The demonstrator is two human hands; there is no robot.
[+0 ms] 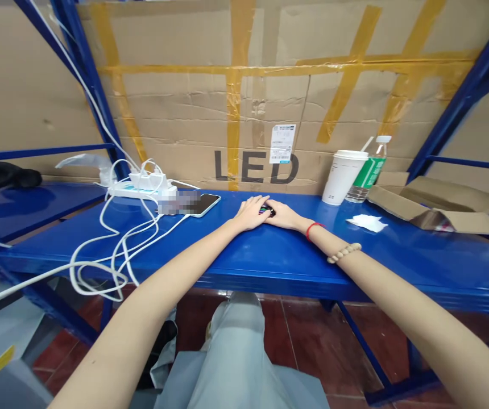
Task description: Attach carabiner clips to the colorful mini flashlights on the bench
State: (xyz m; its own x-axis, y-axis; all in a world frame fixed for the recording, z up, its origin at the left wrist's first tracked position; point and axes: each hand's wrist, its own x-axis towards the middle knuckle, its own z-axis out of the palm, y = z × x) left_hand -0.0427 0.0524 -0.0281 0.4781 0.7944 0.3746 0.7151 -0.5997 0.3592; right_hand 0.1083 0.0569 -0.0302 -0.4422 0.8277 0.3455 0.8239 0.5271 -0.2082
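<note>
My left hand (252, 213) and my right hand (285, 215) meet over the middle of the blue shelf (261, 255). Both are closed around a small dark, shiny thing with coloured streaks (266, 211); fingers cover most of it, so its kind does not show. The left fingers reach over toward the right hand. A red cord (314, 229) and a beaded bracelet (344, 253) circle my right wrist and forearm. Left of my hands lies a phone (205, 205) with a dark screen.
White cables (125, 244) run from a power strip (136, 188) and loop over the front edge. At right stand a white paper cup (344, 176), a green-labelled bottle (368, 170), a crumpled tissue (367, 222) and an open cardboard box (436, 199). A large taped carton (185, 113) backs the shelf.
</note>
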